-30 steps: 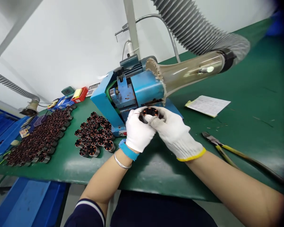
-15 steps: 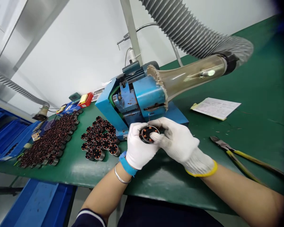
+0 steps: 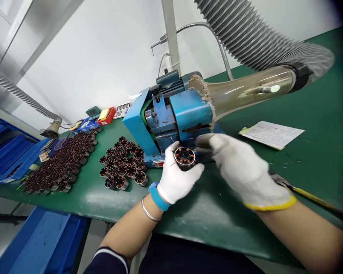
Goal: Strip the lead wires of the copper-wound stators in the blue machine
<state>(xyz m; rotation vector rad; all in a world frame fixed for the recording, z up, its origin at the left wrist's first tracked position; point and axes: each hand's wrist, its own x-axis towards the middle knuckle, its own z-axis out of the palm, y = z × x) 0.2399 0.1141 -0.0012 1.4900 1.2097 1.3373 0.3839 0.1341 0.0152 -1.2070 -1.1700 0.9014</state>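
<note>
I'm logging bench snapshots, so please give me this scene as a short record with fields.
Left hand: white-gloved, holding a copper-wound stator
Right hand: white-gloved, near that stator; blurred, grip unclear
Machine: blue, beyond the hands
Other stators: small cluster and larger mass, left of the machine
Right side: paper sheet; yellow-handled cutters, partly hidden
Bench: green

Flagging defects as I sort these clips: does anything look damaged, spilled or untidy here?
Yes: the translucent tan plastic tube has a ragged, crumbly edge against the blue metal machine housing, and small thin scraps litter the green tabletop.
</note>
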